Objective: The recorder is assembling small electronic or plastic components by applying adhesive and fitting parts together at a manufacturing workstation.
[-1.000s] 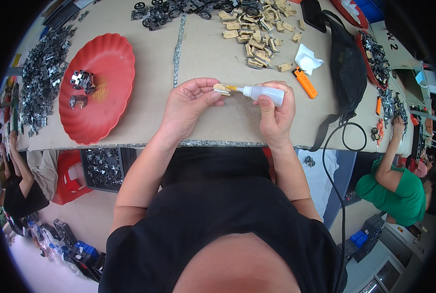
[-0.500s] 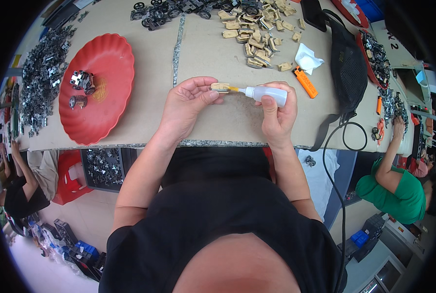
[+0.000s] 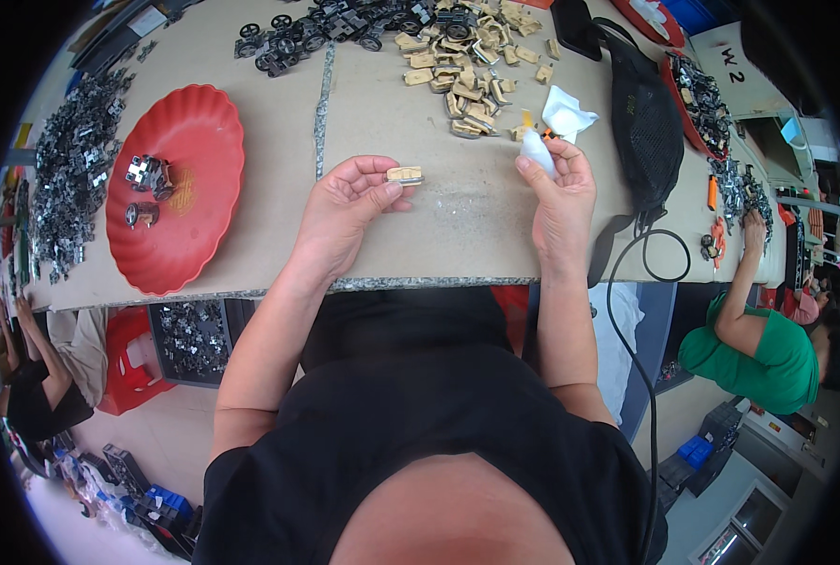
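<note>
Your worktable [image 3: 420, 245] spreads wide and tan before you, with a big red plate [image 3: 180, 202] at the left holding a few metal parts [image 3: 147, 174]. A heap of small tan pieces [image 3: 462, 71] lies at the far side. Your left hand [image 3: 345, 212] pinches one small tan block [image 3: 404, 175] between thumb and fingertips, just above the table's middle. Your right hand [image 3: 561, 193], well apart to the right, wraps closed around a white glue bottle [image 3: 536, 149].
</note>
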The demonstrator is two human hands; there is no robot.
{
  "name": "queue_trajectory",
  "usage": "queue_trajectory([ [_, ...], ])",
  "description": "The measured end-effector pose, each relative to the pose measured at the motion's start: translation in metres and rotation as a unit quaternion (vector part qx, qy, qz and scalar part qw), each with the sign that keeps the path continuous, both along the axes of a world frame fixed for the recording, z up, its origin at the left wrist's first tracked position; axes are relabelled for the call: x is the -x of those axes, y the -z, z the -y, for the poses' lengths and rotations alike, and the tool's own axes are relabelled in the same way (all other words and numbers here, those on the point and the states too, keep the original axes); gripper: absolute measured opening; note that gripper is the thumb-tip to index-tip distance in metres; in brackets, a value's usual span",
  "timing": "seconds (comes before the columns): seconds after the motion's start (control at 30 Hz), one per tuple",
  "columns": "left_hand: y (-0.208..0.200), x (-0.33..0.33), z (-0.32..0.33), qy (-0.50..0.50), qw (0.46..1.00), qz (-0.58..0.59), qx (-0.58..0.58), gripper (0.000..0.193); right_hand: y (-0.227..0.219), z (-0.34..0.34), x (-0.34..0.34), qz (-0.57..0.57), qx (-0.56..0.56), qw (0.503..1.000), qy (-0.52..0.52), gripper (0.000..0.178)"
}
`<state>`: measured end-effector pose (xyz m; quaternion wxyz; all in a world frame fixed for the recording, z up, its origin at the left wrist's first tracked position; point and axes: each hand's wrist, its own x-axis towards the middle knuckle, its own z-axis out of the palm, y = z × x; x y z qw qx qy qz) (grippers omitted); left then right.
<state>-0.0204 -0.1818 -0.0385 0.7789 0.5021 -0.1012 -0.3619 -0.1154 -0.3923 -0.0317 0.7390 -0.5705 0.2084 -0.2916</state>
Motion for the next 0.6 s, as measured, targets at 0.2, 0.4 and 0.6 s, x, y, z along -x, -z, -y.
queue_trajectory([
  [0.2, -0.007, 0.002, 0.009, 0.023, 0.998, -0.052, 0.022, 0.021, 0.012, 0.004, -0.004, -0.019, 0.043, 0.999, 0.001, 0.04],
  [0.4, -0.014, -0.001, 0.015, 0.075, 0.989, -0.106, 0.069, 0.023, 0.017, 0.002, 0.002, -0.045, 0.226, 0.971, 0.058, 0.037],
  [0.6, -0.021, -0.002, 0.021, 0.132, 0.99, 0.015, 0.053, 0.024, -0.015, -0.04, 0.024, 0.004, 0.009, 0.989, -0.149, 0.037],
])
